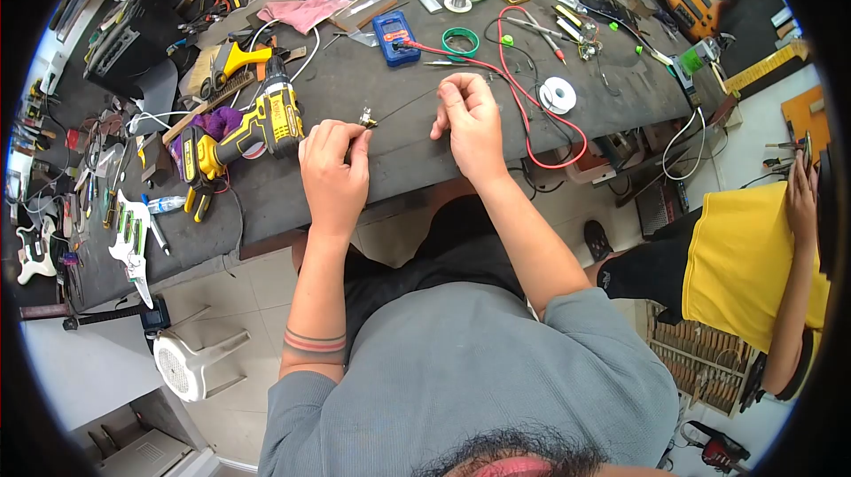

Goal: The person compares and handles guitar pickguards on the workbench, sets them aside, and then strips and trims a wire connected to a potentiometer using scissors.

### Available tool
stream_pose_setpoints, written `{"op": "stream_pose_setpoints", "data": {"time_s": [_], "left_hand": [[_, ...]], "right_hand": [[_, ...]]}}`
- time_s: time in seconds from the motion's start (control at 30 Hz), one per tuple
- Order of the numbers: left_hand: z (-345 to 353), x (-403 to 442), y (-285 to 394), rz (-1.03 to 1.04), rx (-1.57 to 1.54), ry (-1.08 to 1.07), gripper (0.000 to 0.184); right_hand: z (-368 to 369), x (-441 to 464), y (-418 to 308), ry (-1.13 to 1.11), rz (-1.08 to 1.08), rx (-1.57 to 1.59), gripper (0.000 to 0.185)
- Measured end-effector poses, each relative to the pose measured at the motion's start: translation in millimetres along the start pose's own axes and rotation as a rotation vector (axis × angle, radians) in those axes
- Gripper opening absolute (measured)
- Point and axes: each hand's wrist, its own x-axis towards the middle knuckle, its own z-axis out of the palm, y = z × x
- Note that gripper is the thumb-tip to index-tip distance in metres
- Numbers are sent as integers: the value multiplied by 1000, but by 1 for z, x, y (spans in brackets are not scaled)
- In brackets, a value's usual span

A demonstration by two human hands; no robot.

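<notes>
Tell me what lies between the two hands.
Between the left hand and right hand, the head view shows a small metal part and a thin dark wire.

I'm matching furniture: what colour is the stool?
The stool is white, best seen in the head view.

A long dark bench (pixel 275 202) stands over a pale tiled floor (pixel 257 286). A white stool (pixel 182 371) sits near its edge.
</notes>
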Motion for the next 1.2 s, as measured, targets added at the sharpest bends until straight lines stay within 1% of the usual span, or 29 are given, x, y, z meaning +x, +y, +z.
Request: {"op": "stream_pose_setpoints", "data": {"time_s": [0.13, 0.33, 0.47, 0.77, 0.87, 0.97, 1.0, 1.1, 1.13, 1.2], "left_hand": [[1, 0, -4, -11, -40, 14, 10], [1, 0, -5, -33, -100, 31, 10], [0, 0, -7, -45, -131, 50, 10], [-4, -1, -5, -170, -267, 64, 8], [-6, 0, -4, -184, -269, 70, 9], [-5, -2, -8, -183, -281, 96, 8], [-5, -1, -8, -162, -276, 89, 8], [-5, -1, -8, -113, -271, 67, 8], [-4, -1, -8, -98, -277, 63, 8], [-4, 0, -9, -74, -281, 44, 8]], "right_hand": [[1, 0, 1, 88, -51, 87, 15], [-1, 1, 4, 136, -106, 139, 16], [-1, 1, 3, 153, -118, 142, 18], [0, 0, 0, 192, -118, 136, 18], [2, -1, -3, 193, -106, 92, 17], [2, -9, -1, 245, -196, -128, 19], [7, -8, 3, 313, -342, -275, 29], [11, -26, -3, 188, -676, -844, 40], [10, -24, 1, 140, -741, -886, 49], [15, -25, -6, 71, -814, -928, 51]]}}
